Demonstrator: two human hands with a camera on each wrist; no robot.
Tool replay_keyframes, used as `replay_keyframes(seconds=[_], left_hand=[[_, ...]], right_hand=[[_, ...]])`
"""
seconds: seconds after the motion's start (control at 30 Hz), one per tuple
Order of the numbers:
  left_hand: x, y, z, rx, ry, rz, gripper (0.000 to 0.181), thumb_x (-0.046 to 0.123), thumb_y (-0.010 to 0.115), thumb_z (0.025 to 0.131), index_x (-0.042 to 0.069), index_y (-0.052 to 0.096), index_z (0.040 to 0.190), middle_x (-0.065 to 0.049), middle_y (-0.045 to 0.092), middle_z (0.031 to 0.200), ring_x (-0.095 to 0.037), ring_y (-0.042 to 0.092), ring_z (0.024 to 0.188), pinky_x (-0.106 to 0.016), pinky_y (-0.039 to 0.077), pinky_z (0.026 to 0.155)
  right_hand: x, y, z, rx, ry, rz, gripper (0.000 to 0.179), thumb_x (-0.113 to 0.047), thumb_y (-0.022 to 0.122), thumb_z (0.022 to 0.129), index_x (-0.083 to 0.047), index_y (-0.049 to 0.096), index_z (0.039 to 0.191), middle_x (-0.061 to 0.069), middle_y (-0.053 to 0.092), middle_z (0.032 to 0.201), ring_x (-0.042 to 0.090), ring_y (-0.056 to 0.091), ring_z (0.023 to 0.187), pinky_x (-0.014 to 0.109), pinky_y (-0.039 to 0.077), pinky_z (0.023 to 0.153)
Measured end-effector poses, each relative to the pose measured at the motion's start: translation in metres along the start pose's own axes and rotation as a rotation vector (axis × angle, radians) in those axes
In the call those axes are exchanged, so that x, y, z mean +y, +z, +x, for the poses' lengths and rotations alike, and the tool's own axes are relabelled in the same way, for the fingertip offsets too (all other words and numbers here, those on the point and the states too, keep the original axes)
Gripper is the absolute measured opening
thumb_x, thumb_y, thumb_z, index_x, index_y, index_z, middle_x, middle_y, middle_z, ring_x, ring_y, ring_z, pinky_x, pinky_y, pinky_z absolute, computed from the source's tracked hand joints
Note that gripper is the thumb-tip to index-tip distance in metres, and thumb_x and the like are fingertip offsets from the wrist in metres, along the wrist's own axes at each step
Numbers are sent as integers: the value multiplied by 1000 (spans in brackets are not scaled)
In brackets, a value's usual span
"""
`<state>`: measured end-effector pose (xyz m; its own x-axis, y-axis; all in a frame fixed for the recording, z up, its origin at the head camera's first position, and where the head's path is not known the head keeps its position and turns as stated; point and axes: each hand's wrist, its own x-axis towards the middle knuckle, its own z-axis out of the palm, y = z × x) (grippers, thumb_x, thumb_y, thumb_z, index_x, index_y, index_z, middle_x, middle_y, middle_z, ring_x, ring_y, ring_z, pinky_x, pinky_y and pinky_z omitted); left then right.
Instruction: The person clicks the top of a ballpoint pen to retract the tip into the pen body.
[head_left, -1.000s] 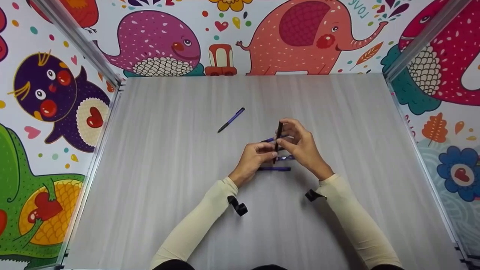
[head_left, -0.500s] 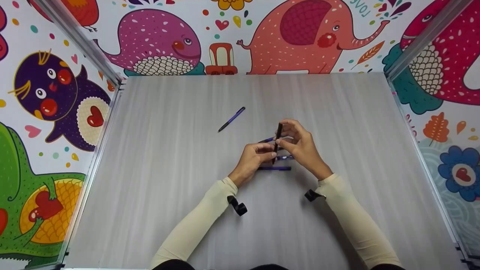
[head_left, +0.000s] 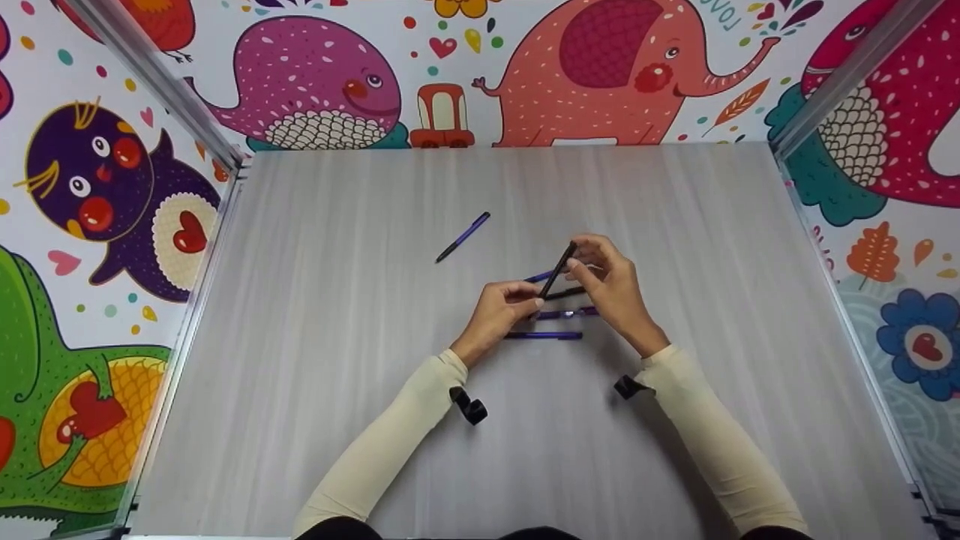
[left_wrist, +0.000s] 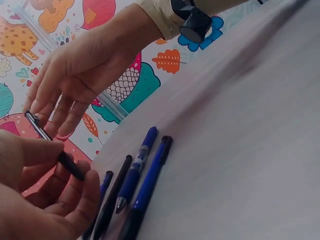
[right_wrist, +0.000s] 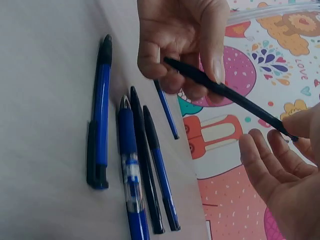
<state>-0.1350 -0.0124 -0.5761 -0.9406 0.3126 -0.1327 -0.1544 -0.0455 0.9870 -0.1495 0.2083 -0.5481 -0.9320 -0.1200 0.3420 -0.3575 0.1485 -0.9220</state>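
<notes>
A black pen [head_left: 559, 270] is held in the air, slanted, between both hands. My left hand [head_left: 499, 311] pinches its lower grip end between thumb and fingers; the right wrist view shows this grip end of the pen [right_wrist: 240, 100] clearly. My right hand [head_left: 611, 289] has its thumb and fingertips at the upper end. Beneath the hands lie several pens in a row: a blue pen [head_left: 547, 336] nearest the body, a blue pen with a clear section [right_wrist: 131, 170], another black pen [right_wrist: 146, 165] and a blue pen with a black grip [right_wrist: 161, 172]. The hands partly cover them in the head view.
A single blue pen [head_left: 463, 237] lies diagonally, apart from the row, farther back and left on the grey table [head_left: 337, 300]. Cartoon-printed walls [head_left: 315, 82] with metal frame posts border the table at the back and sides.
The held black pen has tilted, its upper end going right and away from the body. My right hand has shifted slightly right, uncovering more of the pens below; my left hand has moved slightly left.
</notes>
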Motion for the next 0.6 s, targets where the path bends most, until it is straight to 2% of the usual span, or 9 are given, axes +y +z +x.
replay_keyframes(seconds=[0.1, 0.23, 0.33, 0.43, 0.6], left_hand=[[1, -3, 0, 9, 9, 24, 20, 0, 78, 98, -5, 80, 117, -18, 79, 106, -15, 73, 87, -41, 65, 86], [1, -7, 3, 28, 52, 143, 18, 1, 79, 98, -1, 82, 115, -8, 79, 103, -13, 72, 88, -33, 63, 84], [1, -11, 6, 52, 124, 285, 16, 3, 80, 99, 1, 83, 114, -6, 80, 105, -12, 70, 92, -26, 59, 84], [-1, -15, 9, 77, 202, 394, 15, 4, 80, 100, 3, 83, 114, -7, 80, 108, -14, 71, 98, -28, 59, 87], [-4, -21, 15, 106, 294, 462, 14, 3, 79, 100, 3, 83, 114, -7, 79, 107, -18, 72, 100, -33, 61, 88]], right_hand=[[3, -4, 1, 51, 20, -23, 24, 3, 70, 105, 6, 69, 129, 20, 74, 110, 33, 76, 91, 37, 65, 82], [5, -9, 2, 97, 58, -55, 17, 4, 72, 104, 7, 72, 121, 20, 75, 105, 29, 76, 87, 33, 64, 80], [6, -11, 3, 107, 81, -62, 16, 6, 74, 102, 10, 73, 117, 23, 74, 100, 21, 75, 85, 30, 64, 78], [7, -12, 4, 105, 99, -67, 17, 8, 75, 100, 10, 74, 117, 24, 75, 100, 14, 74, 83, 24, 62, 76], [13, -14, 4, 96, 133, -89, 18, 8, 76, 99, 6, 77, 117, 24, 76, 101, 17, 73, 83, 20, 60, 75]])
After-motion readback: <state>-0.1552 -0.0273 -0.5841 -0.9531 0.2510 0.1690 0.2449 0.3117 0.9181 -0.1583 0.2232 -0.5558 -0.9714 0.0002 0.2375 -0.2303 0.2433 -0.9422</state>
